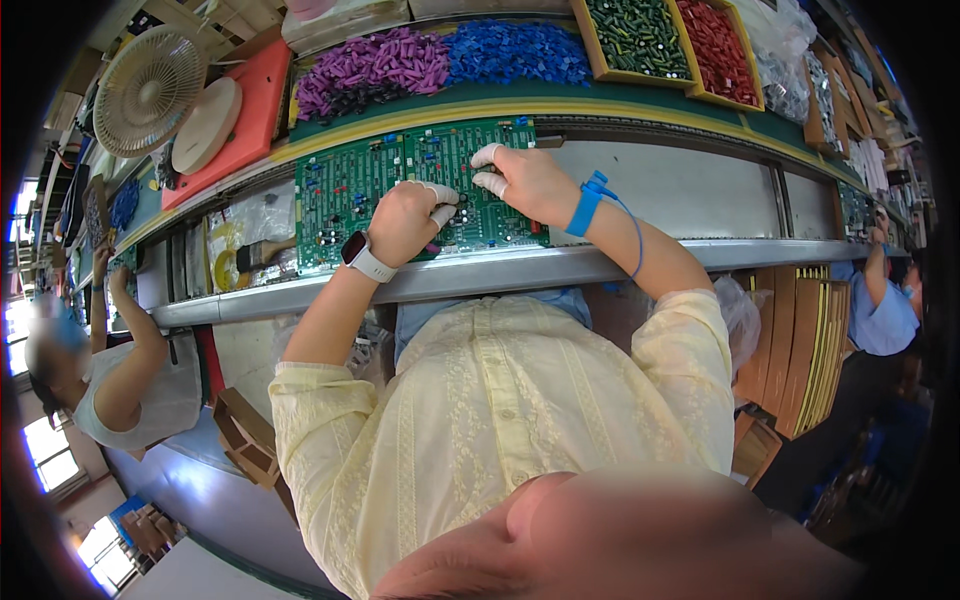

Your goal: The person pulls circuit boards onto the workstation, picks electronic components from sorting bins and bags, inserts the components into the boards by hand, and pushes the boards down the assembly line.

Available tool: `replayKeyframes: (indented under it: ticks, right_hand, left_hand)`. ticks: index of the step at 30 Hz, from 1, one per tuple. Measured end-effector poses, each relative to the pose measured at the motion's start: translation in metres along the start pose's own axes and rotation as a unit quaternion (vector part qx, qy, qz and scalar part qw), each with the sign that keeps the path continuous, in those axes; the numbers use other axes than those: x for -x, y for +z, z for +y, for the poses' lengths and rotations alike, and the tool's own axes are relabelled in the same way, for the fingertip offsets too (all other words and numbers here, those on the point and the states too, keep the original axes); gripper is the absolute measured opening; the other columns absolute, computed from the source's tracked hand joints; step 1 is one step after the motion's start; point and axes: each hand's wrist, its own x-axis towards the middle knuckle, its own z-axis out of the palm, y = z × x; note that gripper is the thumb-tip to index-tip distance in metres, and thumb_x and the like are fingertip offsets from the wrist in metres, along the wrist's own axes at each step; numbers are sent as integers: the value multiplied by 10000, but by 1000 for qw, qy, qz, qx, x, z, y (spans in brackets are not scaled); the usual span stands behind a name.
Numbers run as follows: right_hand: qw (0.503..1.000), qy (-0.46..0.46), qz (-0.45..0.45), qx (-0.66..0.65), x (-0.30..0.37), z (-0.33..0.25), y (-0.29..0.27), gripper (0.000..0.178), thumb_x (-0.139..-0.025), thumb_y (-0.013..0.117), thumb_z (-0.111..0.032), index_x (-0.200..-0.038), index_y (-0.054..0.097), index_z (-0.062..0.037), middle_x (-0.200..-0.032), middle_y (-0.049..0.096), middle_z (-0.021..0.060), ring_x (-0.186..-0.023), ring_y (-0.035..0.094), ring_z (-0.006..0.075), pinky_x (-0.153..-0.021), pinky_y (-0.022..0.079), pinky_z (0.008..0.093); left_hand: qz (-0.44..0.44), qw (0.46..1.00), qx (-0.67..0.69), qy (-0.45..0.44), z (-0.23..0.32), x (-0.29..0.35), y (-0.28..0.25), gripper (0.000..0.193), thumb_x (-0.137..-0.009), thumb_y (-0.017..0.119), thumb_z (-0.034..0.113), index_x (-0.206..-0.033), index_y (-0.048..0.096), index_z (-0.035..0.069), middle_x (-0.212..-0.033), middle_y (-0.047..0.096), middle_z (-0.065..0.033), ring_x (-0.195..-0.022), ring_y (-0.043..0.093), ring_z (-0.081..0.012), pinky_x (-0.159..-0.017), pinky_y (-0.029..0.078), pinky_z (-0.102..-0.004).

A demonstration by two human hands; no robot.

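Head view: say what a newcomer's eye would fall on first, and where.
Probably the vivid heaps of small purple parts and small blue parts, side by side at the top. Next come the green circuit boards below them, with the left hand and right hand over them in white fingertip covers. The bright blue wristband on the right wrist also stands out.

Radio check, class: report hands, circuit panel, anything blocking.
Left hand, right hand at green circuit panel; grips unclear. Panel bears many small components. Hands hide part of it.
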Motion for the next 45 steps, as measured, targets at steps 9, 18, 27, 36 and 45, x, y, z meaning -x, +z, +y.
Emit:
replayKeyframes:
  ticks: [9, 18, 27, 36, 45]
  right_hand:
    - [967, -185, 55, 165, -3, 17, 9, 116, -790, 605, -152, -892, 646, -115, -813, 581, 47, -817, 526, 229, -777, 371, 363]
    - [964, -189, 38, 182, -3, 22, 15, 127, -739, 590, -134, -837, 669, -135, -812, 611, 25, -860, 518, 220, -826, 324, 382]
    - [970, -160, 37, 181, -5, 21, 16, 143, -710, 645, -86, -851, 640, -109, -840, 609, 34, -882, 527, 220, -903, 302, 379]
    - [965, -180, 38, 189, -5, 19, 15, 144, -698, 629, -67, -836, 648, -107, -846, 611, 36, -887, 522, 226, -904, 302, 386]
    - [950, -221, 53, 212, -3, 18, 18, 167, -671, 623, -58, -830, 644, -104, -840, 612, 36, -868, 516, 225, -888, 319, 395]
  left_hand:
    - [23, 997, -71, 36, -4, -3, 9, 112, -701, 666, 93, -809, 659, 65, -768, 640, -96, -726, 589, -282, -676, 467, -372]
    - [20, 978, -147, 144, -2, -4, 11, 115, -689, 638, 70, -803, 654, 81, -738, 619, -51, -699, 570, -238, -659, 449, -354]
    - [48, 978, -135, 152, -2, -4, 17, 154, -679, 620, 67, -830, 648, 84, -722, 603, -49, -696, 559, -242, -663, 444, -347]
    - [79, 974, -139, 157, -3, -2, 23, 163, -648, 619, 46, -808, 626, 78, -733, 588, -50, -695, 554, -234, -672, 439, -341]
    - [94, 976, -134, 143, 0, 0, 22, 161, -665, 622, 58, -825, 625, 75, -739, 586, -54, -717, 552, -231, -682, 438, -341]
